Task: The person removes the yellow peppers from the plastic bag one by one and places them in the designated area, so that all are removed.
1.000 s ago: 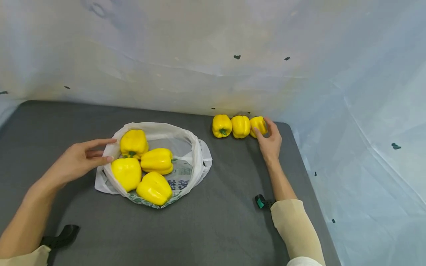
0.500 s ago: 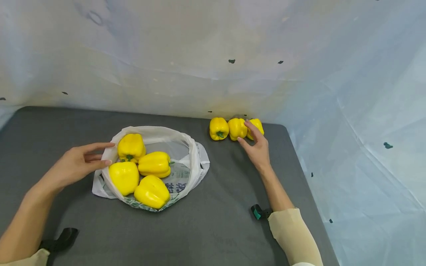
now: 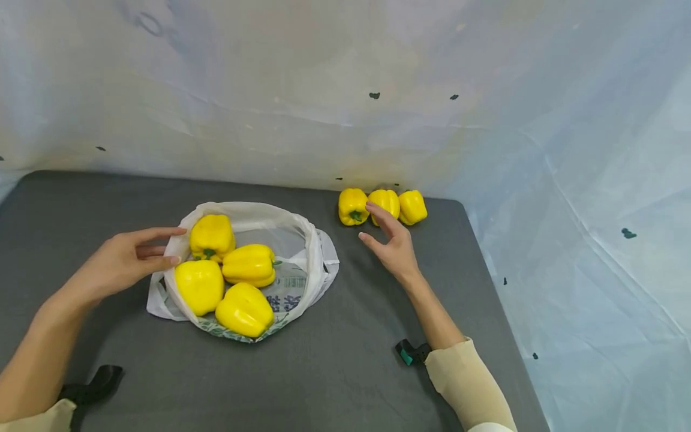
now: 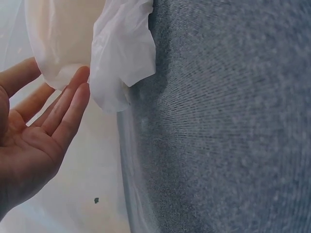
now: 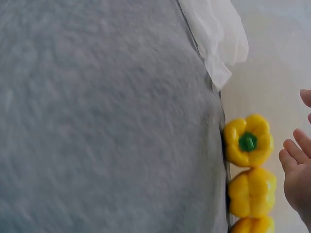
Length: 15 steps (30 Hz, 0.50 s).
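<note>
A white plastic bag (image 3: 326, 258) lies with its mouth spread wide, and several yellow bell peppers (image 3: 248, 265) rest inside it. At its left rim my left hand (image 3: 124, 261) touches the plastic with extended fingers; the left wrist view shows these fingers (image 4: 68, 109) against the bag's outside (image 4: 121, 53). Three more bell peppers stand in a row at the back: a left one (image 3: 352, 207) with its green stem facing forward, a middle one (image 3: 391, 201) and a right one (image 3: 412, 207). My right hand (image 3: 396, 252) hovers in front of the left and middle ones, fingers spread, holding nothing.
The grey table (image 3: 335, 360) meets a pale plastic sheet (image 3: 243, 120) behind the row of peppers. Another sheet (image 3: 604, 270) hangs along the right edge. Black wrist mounts (image 3: 412, 353) sit on both forearms.
My right hand has left the rightmost bell pepper and moved left along the row, with nothing in it. That pepper stays in the row. The left hand keeps its place at the bag.
</note>
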Tool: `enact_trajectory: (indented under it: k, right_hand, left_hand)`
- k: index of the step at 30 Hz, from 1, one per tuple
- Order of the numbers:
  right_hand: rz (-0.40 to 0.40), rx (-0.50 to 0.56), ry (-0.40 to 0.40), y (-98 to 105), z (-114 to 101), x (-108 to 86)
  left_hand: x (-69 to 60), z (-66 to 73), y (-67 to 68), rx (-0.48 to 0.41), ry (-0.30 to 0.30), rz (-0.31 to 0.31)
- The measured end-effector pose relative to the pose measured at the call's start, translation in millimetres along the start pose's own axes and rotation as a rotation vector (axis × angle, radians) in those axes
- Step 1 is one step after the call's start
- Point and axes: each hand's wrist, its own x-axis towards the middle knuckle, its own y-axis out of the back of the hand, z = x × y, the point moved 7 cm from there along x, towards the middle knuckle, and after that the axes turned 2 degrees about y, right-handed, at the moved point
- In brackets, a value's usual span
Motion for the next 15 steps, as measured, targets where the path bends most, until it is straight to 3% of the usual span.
enact_trajectory:
  k: [15]
  right_hand:
    - [-0.150, 0.071, 0.022, -45.6, -12.2, -1.5]
  left_hand:
    - [-1.2, -0.7, -2.7, -0.008, 0.009, -0.001]
